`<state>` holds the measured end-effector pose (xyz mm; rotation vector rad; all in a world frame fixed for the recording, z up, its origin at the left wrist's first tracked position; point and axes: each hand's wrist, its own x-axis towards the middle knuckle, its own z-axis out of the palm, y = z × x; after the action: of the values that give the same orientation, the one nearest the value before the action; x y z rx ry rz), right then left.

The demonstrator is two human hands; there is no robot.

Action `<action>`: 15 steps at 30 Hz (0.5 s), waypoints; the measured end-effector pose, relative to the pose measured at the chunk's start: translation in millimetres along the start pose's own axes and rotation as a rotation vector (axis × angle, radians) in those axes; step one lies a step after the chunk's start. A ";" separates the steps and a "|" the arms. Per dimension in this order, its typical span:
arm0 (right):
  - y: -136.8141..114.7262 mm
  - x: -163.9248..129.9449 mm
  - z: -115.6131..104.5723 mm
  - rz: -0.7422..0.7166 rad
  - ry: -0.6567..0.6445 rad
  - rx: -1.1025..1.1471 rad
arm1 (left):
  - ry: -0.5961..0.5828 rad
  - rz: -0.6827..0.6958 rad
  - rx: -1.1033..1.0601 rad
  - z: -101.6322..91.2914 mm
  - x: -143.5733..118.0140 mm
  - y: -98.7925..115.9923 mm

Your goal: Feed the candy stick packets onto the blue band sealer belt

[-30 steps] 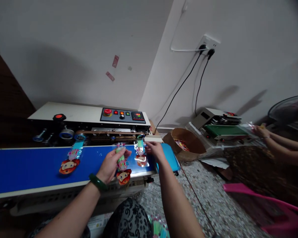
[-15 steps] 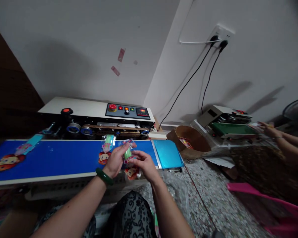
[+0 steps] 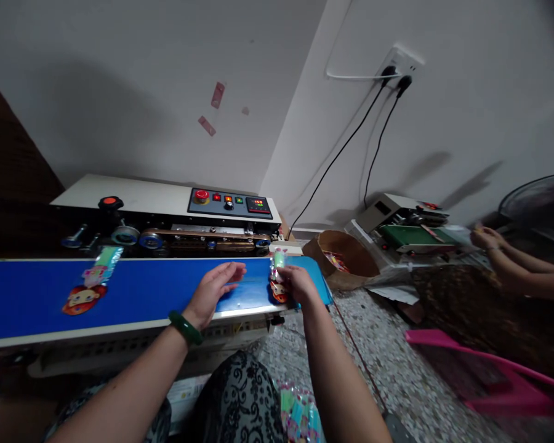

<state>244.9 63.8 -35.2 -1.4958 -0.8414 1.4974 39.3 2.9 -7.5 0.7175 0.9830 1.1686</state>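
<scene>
My right hand (image 3: pixel 298 283) pinches a clear plastic packet (image 3: pixel 278 290) with pale green contents and a red-haired cartoon face, at the right end of the blue conveyor belt (image 3: pixel 157 286). Over the belt's middle, my left hand (image 3: pixel 212 290) holds nothing, its fingers stretched to the right; a dark green bangle (image 3: pixel 185 328) circles its wrist. A similar packet (image 3: pixel 92 280) lies on the belt farther left. Behind the belt stands the band sealing machine (image 3: pixel 166 206) with rollers, buttons and a lit display.
Right of the belt, a cardboard box (image 3: pixel 346 267) holds colourful packets. Several more packets (image 3: pixel 300 412) lie low beside my knee. Another person's hands (image 3: pixel 487 237) are near a second machine with a green belt (image 3: pixel 415 237). A pink chair (image 3: pixel 484 375) stands lower right.
The packet held between both hands is now at the belt's right end in my right hand; my left hand has let go. The belt packet has travelled left, and the leftmost one is out of view.
</scene>
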 end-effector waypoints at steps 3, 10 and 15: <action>-7.2 18.7 13.6 0.004 -0.036 -0.040 | -0.033 -0.011 0.024 0.9 -0.3 -0.7; -22.1 3.4 -3.1 -0.103 0.111 -0.029 | -0.174 -0.073 0.161 6.3 -14.0 -1.8; 27.9 -49.6 -106.1 -0.364 0.412 -0.206 | -0.259 -0.163 0.327 12.6 -43.2 -3.2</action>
<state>344.4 -3.1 -45.6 -1.6203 -0.9701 0.8203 48.4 -39.2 5.8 1.0011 1.0015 0.7577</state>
